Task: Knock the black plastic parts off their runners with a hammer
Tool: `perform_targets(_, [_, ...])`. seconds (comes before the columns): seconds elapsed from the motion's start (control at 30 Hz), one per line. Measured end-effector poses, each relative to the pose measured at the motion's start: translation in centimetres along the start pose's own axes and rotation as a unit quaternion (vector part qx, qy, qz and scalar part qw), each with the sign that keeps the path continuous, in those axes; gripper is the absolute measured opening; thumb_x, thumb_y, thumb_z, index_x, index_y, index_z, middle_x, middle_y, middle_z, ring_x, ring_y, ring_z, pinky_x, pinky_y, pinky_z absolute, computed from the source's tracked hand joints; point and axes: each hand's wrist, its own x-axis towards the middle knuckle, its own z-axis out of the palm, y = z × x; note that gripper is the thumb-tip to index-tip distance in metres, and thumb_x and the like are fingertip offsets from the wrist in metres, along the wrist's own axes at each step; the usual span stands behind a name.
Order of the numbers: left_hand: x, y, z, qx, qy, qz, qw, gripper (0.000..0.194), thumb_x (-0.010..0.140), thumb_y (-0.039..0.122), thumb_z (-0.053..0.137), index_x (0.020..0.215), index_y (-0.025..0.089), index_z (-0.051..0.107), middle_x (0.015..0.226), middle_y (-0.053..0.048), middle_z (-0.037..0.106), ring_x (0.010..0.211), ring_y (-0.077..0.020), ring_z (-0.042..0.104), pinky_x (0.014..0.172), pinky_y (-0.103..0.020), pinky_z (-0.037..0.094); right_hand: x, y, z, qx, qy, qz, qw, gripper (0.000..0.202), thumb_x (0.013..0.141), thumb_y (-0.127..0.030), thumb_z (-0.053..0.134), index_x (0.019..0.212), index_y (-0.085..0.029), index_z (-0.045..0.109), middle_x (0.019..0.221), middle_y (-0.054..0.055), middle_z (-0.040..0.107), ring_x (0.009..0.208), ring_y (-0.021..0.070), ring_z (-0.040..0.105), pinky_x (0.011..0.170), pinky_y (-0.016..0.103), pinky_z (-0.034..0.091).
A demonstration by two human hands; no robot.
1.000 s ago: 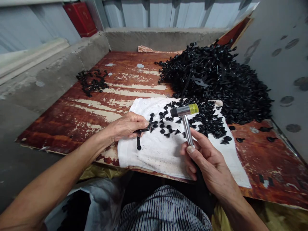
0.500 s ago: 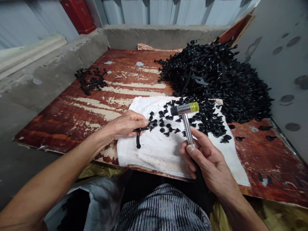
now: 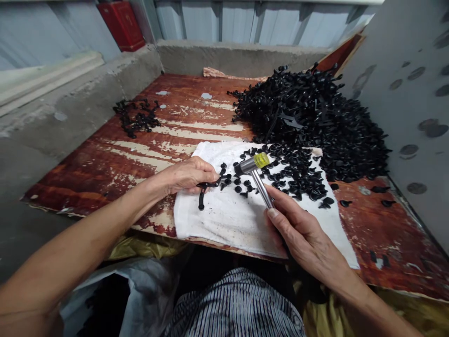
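My left hand (image 3: 196,174) is closed on a branched black plastic part (image 3: 201,199), one arm of which sticks out below the fingers over the white cloth (image 3: 217,224). The fingers hide the middle of the part. My right hand (image 3: 293,224) grips a small mallet (image 3: 250,164) by its handle. The mallet has a metal head with one black face and one yellow face. Its black face hangs just right of the part's far end, apart from it. Small black mushroom-shaped pieces (image 3: 247,183) lie loose on the cloth around the mallet head.
A large heap of black parts (image 3: 308,112) covers the back right of the worn red board (image 3: 129,154). A smaller pile of black parts (image 3: 136,117) lies at the left. Concrete ledges (image 3: 224,56) border the board. Below its front edge hangs a pale bag (image 3: 140,290) with black contents.
The mallet has swung left and slightly down, its black face now nearer the part. My left hand keeps its hold. The whole view has shifted slightly.
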Motion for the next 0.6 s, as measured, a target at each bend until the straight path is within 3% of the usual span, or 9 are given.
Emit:
perform_targets(0.1, [0.4,-0.1,-0.5,0.028,-0.009,0.013,0.999,0.025,0.081,0.017,0.063,0.057,0.012,0.06,0.045,0.002,0.051,0.03,-0.0021,0.034,0.032,-0.014,0.02,0.0,-0.1,-0.1,-0.081,-0.005,-0.014,0.997,0.045,0.095,-0.036,0.057,0.139,-0.029,0.06,0.112,0.009,0.069,0.111,0.0279,0.062,0.063,0.031,0.054])
perform_targets(0.27, [1.1,-0.4,-1.3,0.054,-0.043,0.03,0.997,0.024,0.079,0.022,0.067,0.058,0.013,0.06,0.045,0.003,0.045,0.032,-0.0025,0.032,0.033,-0.014,0.018,0.1,-0.8,-0.1,-0.125,-0.04,-0.024,0.991,0.052,0.098,-0.033,0.049,0.149,-0.026,0.047,0.102,0.011,0.07,0.106,0.0281,0.066,0.055,0.03,0.055])
perform_targets(0.37, [1.2,-0.5,-1.5,0.049,-0.052,0.035,0.997,0.025,0.078,0.025,0.069,0.058,0.013,0.06,0.045,0.002,0.046,0.032,-0.0029,0.031,0.033,-0.015,0.017,0.3,-1.4,0.0,-0.157,-0.046,-0.086,0.983,0.053,0.099,-0.024,0.046,0.152,-0.027,0.043,0.116,0.011,0.071,0.111,0.0269,0.067,0.078,0.04,0.06])
perform_targets(0.47, [1.1,-0.5,-1.4,0.041,-0.057,0.037,0.997,0.027,0.077,0.027,0.071,0.057,0.014,0.059,0.044,0.001,0.047,0.032,-0.0034,0.031,0.033,-0.016,0.018,0.8,-1.4,0.0,-0.199,-0.032,-0.179,0.963,0.059,0.097,-0.014,0.045,0.155,-0.028,0.038,0.141,0.01,0.061,0.127,0.0267,0.06,0.103,0.047,0.051])
perform_targets(0.53, [1.1,-0.4,-1.3,0.043,-0.057,0.035,0.997,0.028,0.076,0.027,0.072,0.056,0.014,0.057,0.043,0.003,0.044,0.033,-0.0033,0.03,0.034,-0.016,0.018,1.2,-1.0,-0.1,-0.249,-0.046,-0.209,0.945,0.063,0.095,-0.01,0.045,0.155,-0.024,0.037,0.146,0.012,0.057,0.129,0.029,0.058,0.106,0.049,0.049])
perform_targets(0.6, [1.1,-0.4,-1.3,0.051,-0.054,0.032,0.997,0.028,0.075,0.027,0.072,0.056,0.015,0.055,0.044,0.004,0.042,0.033,-0.0029,0.029,0.034,-0.016,0.017,1.4,-0.8,-0.4,-0.301,-0.072,-0.216,0.926,0.063,0.093,-0.008,0.043,0.155,-0.019,0.039,0.139,0.015,0.063,0.122,0.0308,0.064,0.1,0.05,0.054])
